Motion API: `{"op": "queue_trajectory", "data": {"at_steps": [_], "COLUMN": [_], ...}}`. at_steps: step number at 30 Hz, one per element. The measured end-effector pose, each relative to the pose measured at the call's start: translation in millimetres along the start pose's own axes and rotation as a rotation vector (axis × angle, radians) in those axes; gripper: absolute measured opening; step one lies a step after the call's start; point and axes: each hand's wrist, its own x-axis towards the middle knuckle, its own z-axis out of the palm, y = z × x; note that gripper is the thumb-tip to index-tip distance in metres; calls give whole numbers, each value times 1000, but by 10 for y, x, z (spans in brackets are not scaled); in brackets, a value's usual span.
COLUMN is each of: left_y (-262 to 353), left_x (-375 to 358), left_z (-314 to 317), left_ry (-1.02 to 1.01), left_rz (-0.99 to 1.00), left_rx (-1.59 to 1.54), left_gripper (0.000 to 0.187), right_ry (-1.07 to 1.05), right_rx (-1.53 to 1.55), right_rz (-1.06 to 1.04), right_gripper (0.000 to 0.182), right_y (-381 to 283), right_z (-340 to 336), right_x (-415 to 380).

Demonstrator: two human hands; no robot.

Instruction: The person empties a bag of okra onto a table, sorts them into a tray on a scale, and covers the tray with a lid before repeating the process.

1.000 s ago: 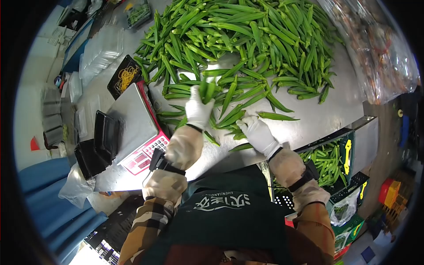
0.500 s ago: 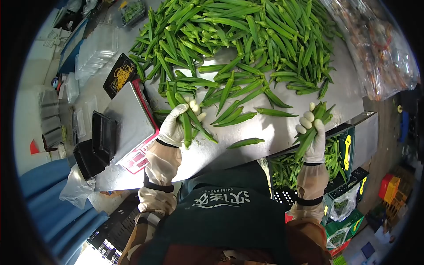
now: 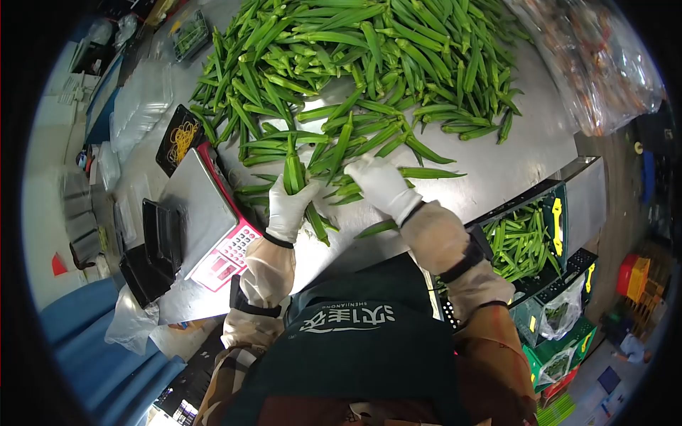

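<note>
Green okra (image 3: 369, 50) all over the tabletop (image 3: 497, 142). Left hand (image 3: 290, 206) grips a bunch of pods (image 3: 293, 170) upright; right hand (image 3: 380, 183) lies flat on loose ones. Light, stiff, probably snappy, so grab mid-pod.

A steel table (image 3: 526, 153) stands on a brownish floor (image 3: 616, 206), green crates (image 3: 561, 234) beside it.
</note>
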Motion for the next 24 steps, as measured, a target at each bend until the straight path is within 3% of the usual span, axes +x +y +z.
{"op": "queue_trajectory", "data": {"at_steps": [3,5,7,8,11,12,13,14,15,16,18,21,22,23,24], "left_y": [56,23,-34,-108,-194,-222,-368,-490,-671,-655,-750,-304,-114,55,235], "left_x": [-70,-96,-107,-86,-93,-107,-64,-54,20,-2,28,-142,-161,-178,-174], "left_z": [1,11,57,82,393,524,638,757,840,942,1006,657,496,310,94], "left_ry": [26,10,12,22,-27,-89,-123,-217,-199,-150,-107,-83,-35,66,122], "left_rz": [71,113,121,250,448,418,542,499,645,720,647,583,429,346,448], "left_rx": [27,105,240,467,729,815,820,895,1193,1276,1445,1016,807,715,577], "left_gripper": [26,28,34,40,49,45,51,53,48,38,40,37,50,51,50], "right_ry": [138,-67,-280,-357,-223,-133,-84,-193,-74,-22,-64,-44,-15,-67,-65], "right_rx": [544,841,576,353,117,233,213,243,329,297,96,288,439,609,674], "right_rz": [210,389,517,545,525,537,454,376,251,92,40,231,333,529,606], "right_gripper": [37,41,39,38,35,33,36,39,42,40,33,33,35,39,41], "right_y": [332,617,916,1029,844,703,585,312,184,102,-67,-60,-58,-99,-122], "right_z": [-422,-1053,-1464,-1506,-1439,-1238,-917,-892,-570,-213,243,139,40,-71,-155], "right_x": [-347,-889,-1529,-1779,-1809,-1717,-1658,-1393,-1334,-1289,-1227,-1166,-1168,-1130,-1088]}}
